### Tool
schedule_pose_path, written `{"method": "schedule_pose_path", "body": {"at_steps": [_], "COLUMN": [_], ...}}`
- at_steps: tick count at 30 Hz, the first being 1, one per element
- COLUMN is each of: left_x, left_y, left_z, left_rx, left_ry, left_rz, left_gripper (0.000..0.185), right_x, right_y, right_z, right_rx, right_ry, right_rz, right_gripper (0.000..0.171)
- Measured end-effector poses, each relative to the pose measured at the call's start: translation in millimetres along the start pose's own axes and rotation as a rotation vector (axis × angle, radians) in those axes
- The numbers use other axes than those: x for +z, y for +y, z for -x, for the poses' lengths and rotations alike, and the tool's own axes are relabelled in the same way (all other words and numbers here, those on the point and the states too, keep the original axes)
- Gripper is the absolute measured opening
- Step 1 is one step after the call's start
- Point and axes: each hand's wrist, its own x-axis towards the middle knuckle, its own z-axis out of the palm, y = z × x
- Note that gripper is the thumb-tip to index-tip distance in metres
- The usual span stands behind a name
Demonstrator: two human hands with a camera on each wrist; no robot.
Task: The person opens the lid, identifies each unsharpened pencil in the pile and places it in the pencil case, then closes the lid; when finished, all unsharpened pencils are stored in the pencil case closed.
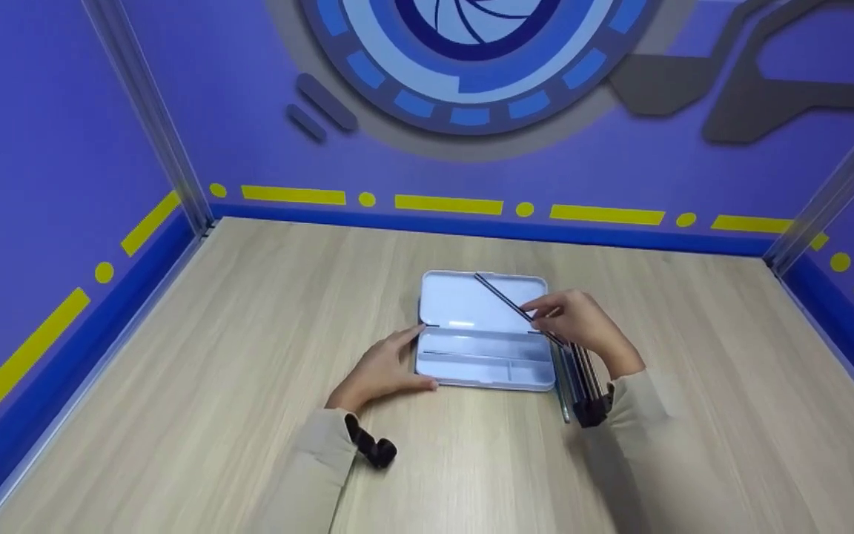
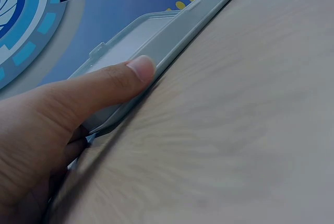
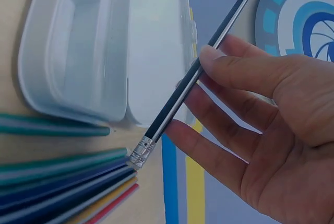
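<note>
A white pencil case (image 1: 482, 357) lies unfolded on the table, lid (image 1: 464, 300) laid back. My left hand (image 1: 382, 371) holds its left end, thumb along the front wall and fingers round the side. Between thumb and fingers my right hand (image 1: 575, 322) pinches a dark striped pencil (image 3: 175, 96) with a silver ferrule. The pencil slants over the lid and the case's right end, ferrule end low. Beneath the right hand, beside the case, several pencils (image 3: 57, 187) in green, blue, black, yellow and red lie side by side.
The case's tray has a long divider (image 1: 464, 356) and a small compartment (image 1: 531, 371) at front right. Black camera mounts (image 1: 375, 445) sit on both wrists. Purple-blue panels (image 1: 249, 148) wall in the wooden table (image 1: 293, 274) at the back and sides.
</note>
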Motion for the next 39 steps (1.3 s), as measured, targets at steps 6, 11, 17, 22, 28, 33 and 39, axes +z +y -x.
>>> {"method": "schedule_pose_path", "body": {"at_steps": [6, 11, 17, 22, 28, 33, 39], "left_x": [-0.8, 0.0, 0.5, -0.6, -1.5, -2.4, -0.7], "left_y": [1.5, 0.5, -0.4, 0.5, 1.9, 2.2, 0.7], "left_z": [-0.2, 0.3, 0.9, 0.6, 0.5, -0.4, 0.1], "left_rx": [0.000, 0.010, 0.019, 0.012, -0.003, -0.001, 0.000], "left_ry": [0.000, 0.007, 0.007, 0.009, 0.002, 0.002, 0.003], "left_rz": [0.014, 0.022, 0.024, 0.033, 0.033, 0.034, 0.042], "left_gripper": [0.102, 0.102, 0.102, 0.102, 0.102, 0.102, 0.102], "right_x": [9, 19, 28, 35, 39, 39, 37], "right_y": [-12, -18, -22, -24, -25, -25, -24], "right_z": [-7, -10, -11, -14, -14, -14, -10], "right_rx": [-0.020, -0.041, -0.027, -0.010, 0.023, 0.043, 0.098], "right_ry": [-0.036, -0.079, -0.106, -0.113, -0.135, -0.137, -0.146], "right_rz": [-0.015, -0.021, 0.013, 0.044, 0.047, 0.048, 0.034], "right_gripper": [0.026, 0.025, 0.026, 0.026, 0.024, 0.022, 0.025]}}
